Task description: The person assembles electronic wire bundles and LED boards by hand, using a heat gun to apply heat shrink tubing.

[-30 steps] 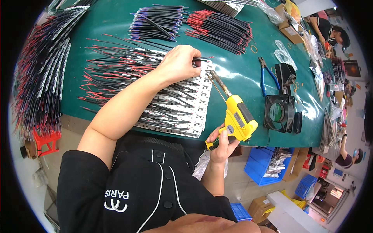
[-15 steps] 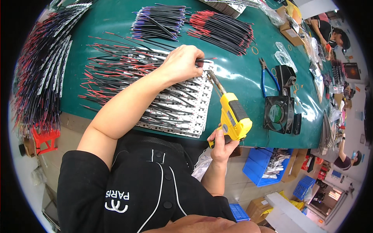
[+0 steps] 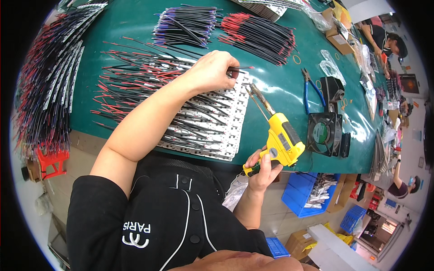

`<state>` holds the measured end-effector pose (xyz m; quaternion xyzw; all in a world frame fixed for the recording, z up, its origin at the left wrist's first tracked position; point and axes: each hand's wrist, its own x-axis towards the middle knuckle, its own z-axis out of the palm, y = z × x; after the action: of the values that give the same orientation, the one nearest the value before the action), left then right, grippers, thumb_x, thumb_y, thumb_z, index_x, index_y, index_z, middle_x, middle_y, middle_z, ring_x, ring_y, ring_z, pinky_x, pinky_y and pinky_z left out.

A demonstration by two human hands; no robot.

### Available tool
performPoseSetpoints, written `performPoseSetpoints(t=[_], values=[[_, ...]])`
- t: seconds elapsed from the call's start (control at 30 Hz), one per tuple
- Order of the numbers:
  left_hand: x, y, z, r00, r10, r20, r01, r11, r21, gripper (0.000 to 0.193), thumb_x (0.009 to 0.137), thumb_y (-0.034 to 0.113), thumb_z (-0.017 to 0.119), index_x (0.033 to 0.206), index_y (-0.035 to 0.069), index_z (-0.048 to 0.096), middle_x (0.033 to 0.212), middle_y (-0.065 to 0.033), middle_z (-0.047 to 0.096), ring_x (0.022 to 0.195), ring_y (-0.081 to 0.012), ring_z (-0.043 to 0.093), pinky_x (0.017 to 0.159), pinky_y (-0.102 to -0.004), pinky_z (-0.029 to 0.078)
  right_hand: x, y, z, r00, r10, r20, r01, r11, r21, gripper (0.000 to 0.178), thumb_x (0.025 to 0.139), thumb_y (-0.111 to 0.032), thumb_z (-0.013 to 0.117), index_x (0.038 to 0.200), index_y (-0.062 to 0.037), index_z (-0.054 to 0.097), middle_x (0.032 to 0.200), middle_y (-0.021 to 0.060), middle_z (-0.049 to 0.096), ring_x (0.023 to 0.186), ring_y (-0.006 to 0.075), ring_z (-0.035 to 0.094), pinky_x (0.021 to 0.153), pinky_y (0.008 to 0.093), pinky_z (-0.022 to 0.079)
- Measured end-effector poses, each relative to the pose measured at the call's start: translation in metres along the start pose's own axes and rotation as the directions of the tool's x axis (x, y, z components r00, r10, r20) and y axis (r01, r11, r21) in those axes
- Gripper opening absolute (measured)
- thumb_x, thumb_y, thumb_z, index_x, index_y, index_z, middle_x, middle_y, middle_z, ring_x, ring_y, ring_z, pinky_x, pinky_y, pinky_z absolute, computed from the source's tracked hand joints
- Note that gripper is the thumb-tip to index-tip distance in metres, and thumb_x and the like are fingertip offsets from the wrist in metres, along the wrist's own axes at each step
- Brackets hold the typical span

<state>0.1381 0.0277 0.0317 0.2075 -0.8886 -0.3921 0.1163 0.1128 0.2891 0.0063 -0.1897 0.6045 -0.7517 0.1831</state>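
My left hand [image 3: 216,71] pinches a black wire [image 3: 243,67], whose red tip sticks out to the right of the fingers. Beneath it lie white circuit-board strips [image 3: 235,113], side by side, with many black wires with red ends fanning off to the left. My right hand [image 3: 263,174] is wrapped round the handle of a yellow soldering gun [image 3: 285,140]. The gun's metal tip points up and left, just right of the left hand and apart from the wire. My left fingers hide the wire's other end.
Bundles of black wires with purple ends [image 3: 185,26] and red ends [image 3: 258,37] lie at the back. To the right are blue-handled pliers [image 3: 314,92] and a black fan [image 3: 323,133]. Wired strips [image 3: 54,81] stack at far left. A blue bin [image 3: 300,198] stands below; people work at far right.
The soldering gun, in my right hand, has drawn back right and slightly down, so its tip is farther from the left hand. My left hand has barely moved.
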Motion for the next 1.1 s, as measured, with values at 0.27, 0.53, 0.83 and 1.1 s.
performPoseSetpoints(t=[0.27,0.53,0.83,1.1], values=[[0.002,-0.005,-0.003,0.998,0.04,0.052,-0.039,0.999,-0.032,0.015,0.064,0.011,0.066,0.074,-0.001,0.062,0.071,-0.0137,0.059,0.066,-0.0239,0.057,0.063,-0.0317,0.045,0.0,0.004,-0.001,0.999,-0.001,0.045,0.001,1.0,-0.008,0.022,0.086,-0.013,0.047,0.099,0.006,0.044,0.057,0.0093,0.046,0.044,0.0146,0.044,0.04,0.0258,0.041],[0.001,-0.001,0.0,0.996,0.085,0.024,-0.087,0.993,0.082,0.013,0.065,0.01,0.065,0.073,0.001,0.061,0.074,-0.0136,0.06,0.072,-0.0291,0.058,0.067,-0.035,0.046,0.0,0.004,-0.002,0.997,-0.001,0.084,0.003,1.0,-0.031,0.021,0.086,-0.01,0.048,0.1,0.0053,0.044,0.061,0.0091,0.048,0.045,0.0128,0.046,0.04,0.0254,0.043],[0.0,-0.003,0.007,0.983,0.177,-0.044,-0.166,0.968,0.188,0.014,0.064,0.009,0.065,0.076,0.002,0.062,0.077,-0.0117,0.06,0.078,-0.0309,0.058,0.07,-0.0385,0.046,-0.004,0.005,-0.001,0.984,-0.083,0.155,0.102,0.988,-0.116,0.026,0.086,-0.008,0.048,0.107,0.0065,0.044,0.073,0.0109,0.052,0.047,0.0121,0.049,0.04,0.0252,0.044],[-0.001,0.0,0.005,0.991,0.133,-0.013,-0.129,0.974,0.189,0.015,0.064,0.009,0.065,0.077,0.002,0.062,0.08,-0.0121,0.061,0.08,-0.0309,0.058,0.071,-0.0385,0.046,-0.003,0.004,-0.009,0.996,-0.078,0.051,0.078,0.997,0.013,0.041,0.083,0.003,0.043,0.123,0.0109,0.036,0.113,0.0297,0.053,0.045,0.0126,0.05,0.042,0.0242,0.047]])
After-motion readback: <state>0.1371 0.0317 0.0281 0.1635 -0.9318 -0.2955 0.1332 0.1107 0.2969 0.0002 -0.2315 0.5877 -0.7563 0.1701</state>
